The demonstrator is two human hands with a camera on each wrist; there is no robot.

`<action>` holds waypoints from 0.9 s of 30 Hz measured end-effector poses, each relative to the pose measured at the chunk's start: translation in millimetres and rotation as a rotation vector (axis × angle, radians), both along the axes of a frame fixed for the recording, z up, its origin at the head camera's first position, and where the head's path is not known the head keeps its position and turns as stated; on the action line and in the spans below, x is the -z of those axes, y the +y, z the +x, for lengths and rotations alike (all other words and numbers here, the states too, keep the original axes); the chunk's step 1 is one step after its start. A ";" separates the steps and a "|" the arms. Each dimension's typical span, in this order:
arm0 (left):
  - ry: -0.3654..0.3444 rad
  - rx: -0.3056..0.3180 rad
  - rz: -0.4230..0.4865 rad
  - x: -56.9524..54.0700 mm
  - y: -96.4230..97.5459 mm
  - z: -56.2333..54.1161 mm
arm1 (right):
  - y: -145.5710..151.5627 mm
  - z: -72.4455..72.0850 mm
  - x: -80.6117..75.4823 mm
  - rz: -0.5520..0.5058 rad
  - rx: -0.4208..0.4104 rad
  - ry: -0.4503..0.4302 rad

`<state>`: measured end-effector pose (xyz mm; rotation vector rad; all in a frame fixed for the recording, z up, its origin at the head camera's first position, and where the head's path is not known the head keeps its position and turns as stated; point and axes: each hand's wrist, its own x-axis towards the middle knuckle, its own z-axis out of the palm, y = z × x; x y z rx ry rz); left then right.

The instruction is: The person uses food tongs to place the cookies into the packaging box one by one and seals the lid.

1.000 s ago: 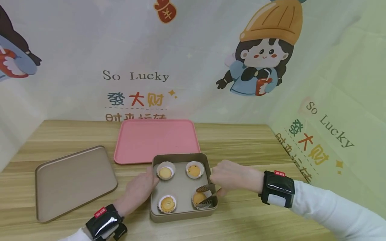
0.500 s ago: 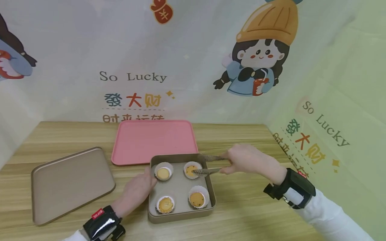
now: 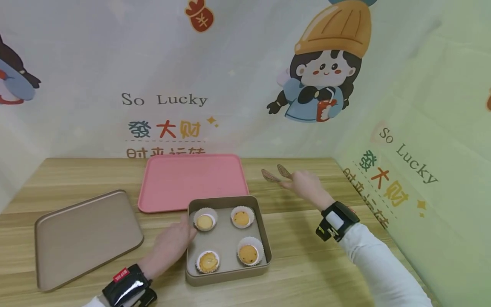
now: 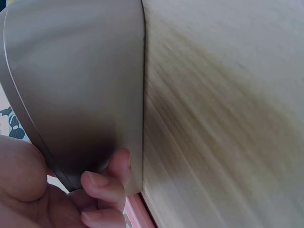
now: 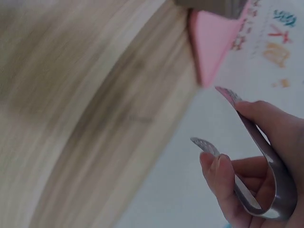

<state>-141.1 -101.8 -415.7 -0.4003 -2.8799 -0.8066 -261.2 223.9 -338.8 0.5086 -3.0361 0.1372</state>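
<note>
A square, deep bronze baking pan (image 3: 226, 278) sits on the wooden table in the head view. Inside it, near the corners, are several small pastries in white paper cups, among them a front-left tart (image 3: 208, 261) and a front-right speckled muffin (image 3: 248, 254). My left hand (image 3: 172, 241) holds the pan's left wall: the left wrist view has the thumb at the rim and fingers against the outer wall (image 4: 76, 80). Right of the pan, my right hand (image 3: 308, 187) grips metal tongs (image 5: 280, 190). Their two tips stand apart with nothing between them.
A flat bronze tray (image 3: 88, 241) lies on the left side of the table. Behind the pan is a pink tray (image 3: 193, 183), its front edge close to the pan's back corner. A printed cloth (image 3: 238, 85) rises along the table's back and right edges.
My right hand carried the tongs from over the front-right muffin, past the back-right one, up and right, away from the pan. The muffins stay in the pan. My left hand keeps its place.
</note>
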 end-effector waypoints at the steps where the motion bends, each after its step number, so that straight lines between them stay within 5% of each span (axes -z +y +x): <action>1: 0.003 0.000 -0.001 0.2 -0.7 0.1 | 0.0 -5.6 4.5 0.003 0.028 -0.005; 12: -0.001 -0.004 -0.006 0.4 -2.0 0.5 | 2.3 -47.3 43.9 -0.057 0.254 -0.043; 21: 0.039 0.019 0.004 0.3 -2.0 1.0 | -1.3 -47.9 47.6 0.014 0.248 -0.052; 27: 0.001 0.001 -0.004 0.4 -1.6 0.8 | -3.7 -45.9 54.3 0.104 0.252 -0.075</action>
